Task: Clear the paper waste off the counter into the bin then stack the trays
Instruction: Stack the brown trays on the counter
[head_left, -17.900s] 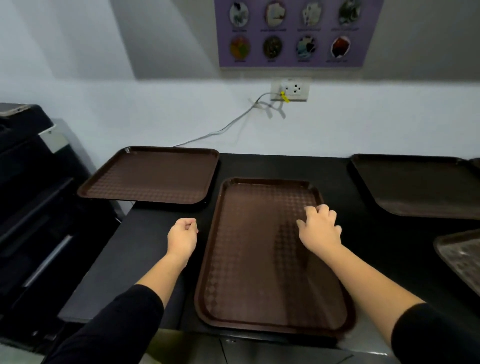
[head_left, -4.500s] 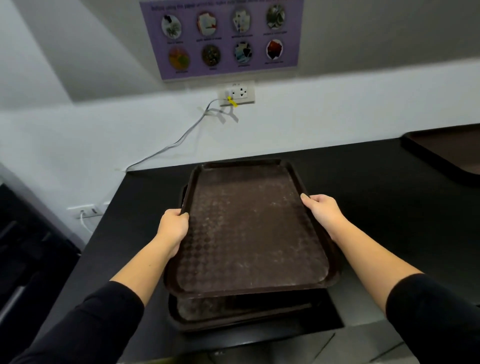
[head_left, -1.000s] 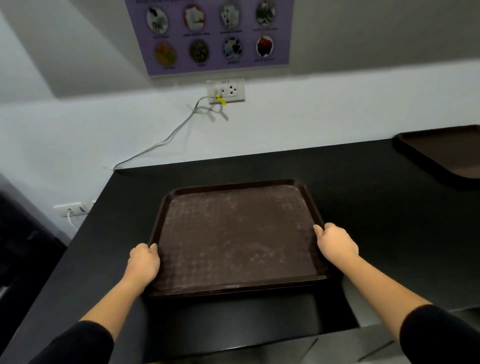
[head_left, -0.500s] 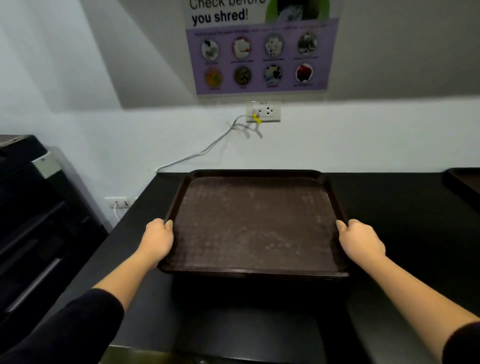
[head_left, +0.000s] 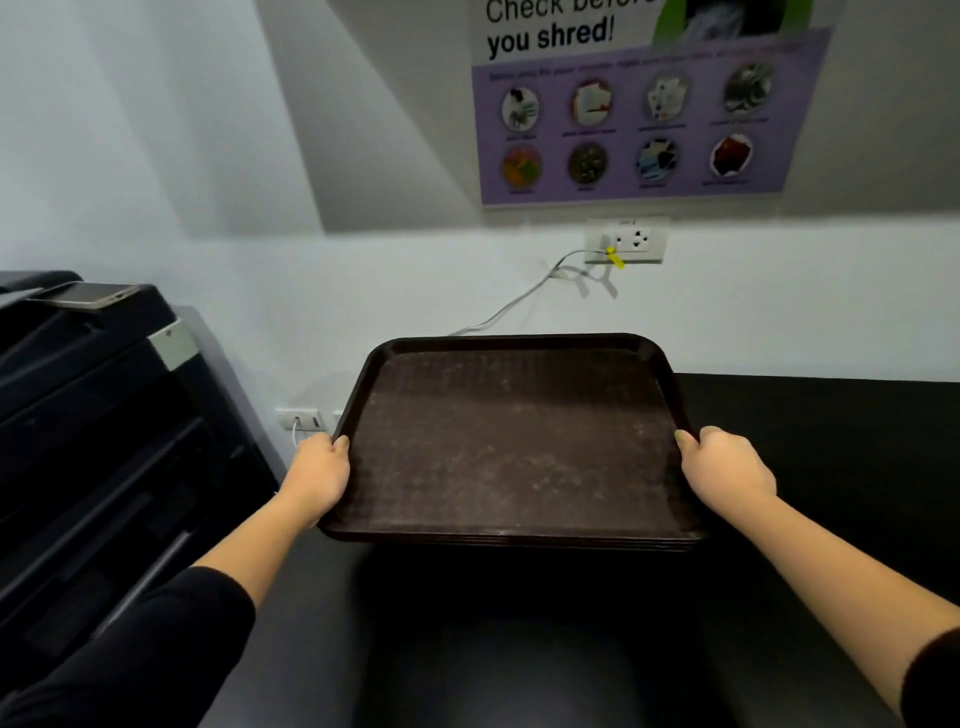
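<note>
Black counter (head_left: 831, 467), white wall behind; landmark for all below. Copier (head_left: 93, 441): left of counter, phone (head_left: 83, 294) on its top. Poster (head_left: 639, 104): on wall above counter. Stack of brown trays (head_left: 514, 441): now lifted clear of counter, over its left end; half a second ago lower. Left hand (head_left: 317, 475): gripping stack's left rim. Right hand (head_left: 727, 467): gripping right rim. Judgement: stacking done, stack being carried off.
</note>
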